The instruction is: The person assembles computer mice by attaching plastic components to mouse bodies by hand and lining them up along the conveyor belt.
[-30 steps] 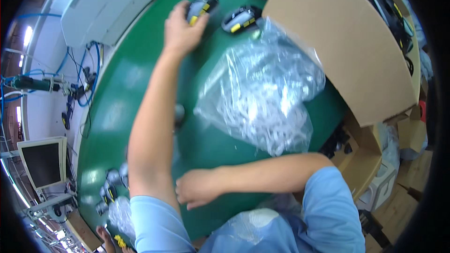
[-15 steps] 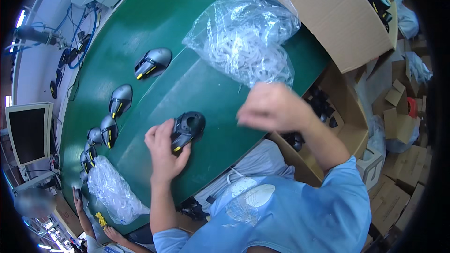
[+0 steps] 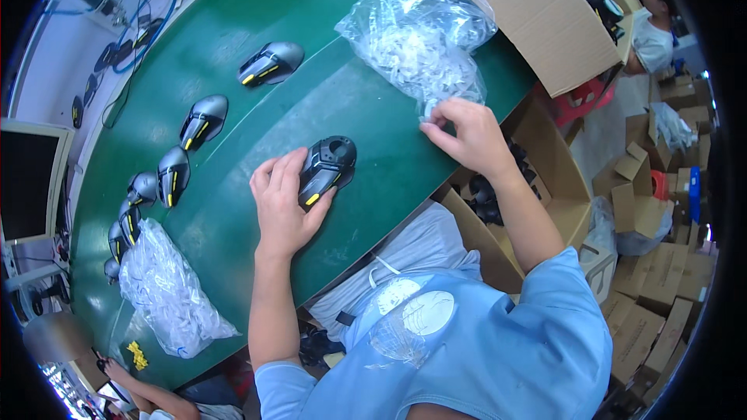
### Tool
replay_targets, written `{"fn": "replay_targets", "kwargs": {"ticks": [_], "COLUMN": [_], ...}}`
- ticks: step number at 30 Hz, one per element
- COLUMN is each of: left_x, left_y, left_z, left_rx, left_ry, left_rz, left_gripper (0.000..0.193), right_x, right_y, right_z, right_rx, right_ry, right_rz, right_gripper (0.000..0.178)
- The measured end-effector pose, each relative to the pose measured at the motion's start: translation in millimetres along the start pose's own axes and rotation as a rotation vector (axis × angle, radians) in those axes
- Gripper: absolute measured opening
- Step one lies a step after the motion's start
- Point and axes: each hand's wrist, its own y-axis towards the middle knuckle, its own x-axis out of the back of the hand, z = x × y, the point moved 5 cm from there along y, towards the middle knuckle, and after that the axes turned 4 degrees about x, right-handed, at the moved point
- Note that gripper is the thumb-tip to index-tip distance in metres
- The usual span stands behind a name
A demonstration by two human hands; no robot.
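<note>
On the green table, my left hand (image 3: 282, 206) is wrapped round a dark grey computer mouse shell (image 3: 331, 162) with a yellow side strip and a round hole at its far end. The fingers lie along its left side and the thumb along its near side. My right hand (image 3: 467, 134) is at the near end of a clear plastic bag (image 3: 436, 50) full of small white plastic pieces. Its thumb and forefinger are pinched together there; what they hold, if anything, is too small to make out.
More mouse shells (image 3: 204, 120) form a curved line at the left. A second bag of white pieces (image 3: 173, 295) lies by small yellow parts (image 3: 137, 355), near a co-worker's hand (image 3: 118, 373). Cardboard boxes (image 3: 537, 19) stand at the right; another person (image 3: 652, 35) is beyond.
My right hand has moved away from me to the bag's near end, its fingers now pinched. My left hand keeps its grip on the mouse shell. The whole view has shifted, and a person appears far right.
</note>
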Motion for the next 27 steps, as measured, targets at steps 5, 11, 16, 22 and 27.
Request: {"fn": "replay_targets", "kwargs": {"ticks": [5,11,16,22,27], "left_x": [5,17,16,7,12], "left_y": [-4,1,-11,-11,-12], "left_z": [3,-7,-10,-15,-16], "left_rx": [0.01,-0.047,-0.138,-0.088,-0.114], "left_ry": [0.0,-0.131,-0.397,-0.599,-0.531], "left_rz": [-0.013,-0.192,-0.206,-0.083,-0.139], "left_gripper": [0.077,0.059,0.03,0.027,0.018], "right_x": [-3,-34,-66,-66,-65], "right_y": [-4,12,13,6,7], "right_z": [26,90,129,130,127], "right_rx": [0.104,0.252,0.311,0.382,0.386], "right_ry": [0.057,0.329,0.456,0.33,0.346], "right_rz": [-0.018,-0.039,-0.057,0.01,0.062], "right_gripper": [0.013,0.015,0.016,0.016,0.016]}}
